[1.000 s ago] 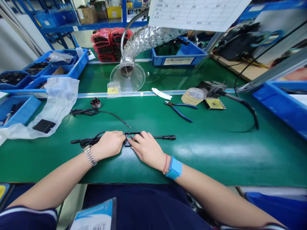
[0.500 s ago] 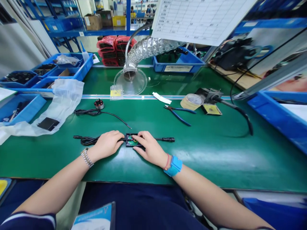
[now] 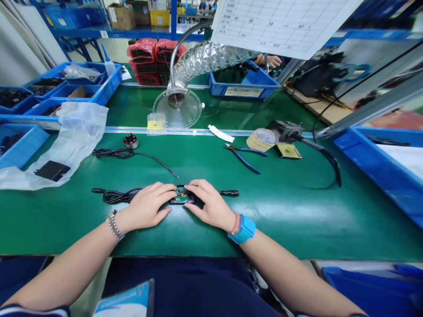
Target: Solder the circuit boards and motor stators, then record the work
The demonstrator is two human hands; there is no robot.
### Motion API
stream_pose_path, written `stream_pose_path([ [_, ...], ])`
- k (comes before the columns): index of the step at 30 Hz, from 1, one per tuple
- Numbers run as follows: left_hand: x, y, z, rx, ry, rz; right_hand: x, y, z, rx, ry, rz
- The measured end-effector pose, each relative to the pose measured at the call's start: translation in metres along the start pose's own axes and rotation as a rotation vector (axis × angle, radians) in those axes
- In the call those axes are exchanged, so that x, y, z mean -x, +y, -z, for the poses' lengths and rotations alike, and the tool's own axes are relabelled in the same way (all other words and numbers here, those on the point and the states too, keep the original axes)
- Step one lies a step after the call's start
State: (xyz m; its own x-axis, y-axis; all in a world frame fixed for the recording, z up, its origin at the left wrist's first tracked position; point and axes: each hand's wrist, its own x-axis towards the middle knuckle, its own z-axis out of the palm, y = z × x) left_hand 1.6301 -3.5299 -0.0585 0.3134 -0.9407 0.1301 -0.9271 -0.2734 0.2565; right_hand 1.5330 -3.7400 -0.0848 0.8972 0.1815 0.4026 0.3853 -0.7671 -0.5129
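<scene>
A small black plastic case (image 3: 182, 203) lies open on the green bench, with a green circuit board (image 3: 180, 198) and thin coloured wires inside. My right hand (image 3: 211, 204) grips the case's right end, thumb at the near edge and fingers over the far side. The fingertips of my left hand (image 3: 147, 204) reach over its left end onto the wires, while the thumb stands apart below the corner. A coiled black cable (image 3: 115, 196) runs out left under my left hand. At the right, a black connector (image 3: 229, 193) sticks out beyond my right hand.
Beyond the case lie another black cable (image 3: 114, 152), a small round metal pot (image 3: 131, 141) and blue-handled pliers (image 3: 246, 157). A tape roll (image 3: 262, 139), a clear fume hood (image 3: 178, 112) and blue bins (image 3: 380, 163) stand around. Another person's hand (image 3: 272, 60) shows at the back.
My left fingers have moved from the cable at the case's left end onto the wires inside, and the left thumb has drawn away. My right hand stays on the case. The view has shifted slightly.
</scene>
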Motion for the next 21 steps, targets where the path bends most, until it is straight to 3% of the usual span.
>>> stream_pose_path([
  [4, -0.001, 0.000, -0.007, -0.094, -0.010, -0.053, 0.000, 0.004, 0.006, -0.045, -0.015, 0.005],
  [10, -0.005, 0.002, -0.017, -0.185, -0.039, -0.004, 0.001, 0.010, 0.004, -0.069, -0.087, -0.011],
  [17, -0.010, 0.007, -0.013, -0.221, -0.082, -0.023, -0.001, 0.004, 0.008, 0.085, -0.199, -0.017],
  [21, -0.008, 0.006, -0.014, -0.183, -0.048, -0.013, 0.000, 0.007, 0.010, 0.030, -0.172, 0.005],
])
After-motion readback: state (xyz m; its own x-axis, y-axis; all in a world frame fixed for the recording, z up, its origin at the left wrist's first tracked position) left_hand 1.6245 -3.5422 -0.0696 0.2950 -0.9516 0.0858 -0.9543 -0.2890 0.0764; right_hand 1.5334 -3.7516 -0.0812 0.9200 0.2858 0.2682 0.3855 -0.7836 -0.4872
